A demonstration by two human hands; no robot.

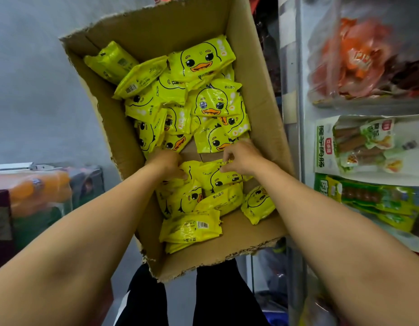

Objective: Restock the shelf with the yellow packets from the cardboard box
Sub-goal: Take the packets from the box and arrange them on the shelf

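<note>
An open cardboard box (260,74) stands on the floor below me, holding several yellow packets (201,60) printed with a duck face. Both hands reach into its middle. My left hand (167,164) grips the left edge of a yellow packet (218,178) lying face up. My right hand (242,157) pinches the top right edge of the same packet. More packets lie piled beyond the hands and nearer to me, some face down with barcodes showing.
A shelf unit (295,114) stands right of the box, with orange snack bags (359,60) above and green-and-white sausage packs (359,147) below. Orange drink bottles (39,189) sit on the left. My dark trouser legs (213,300) are under the box's near edge.
</note>
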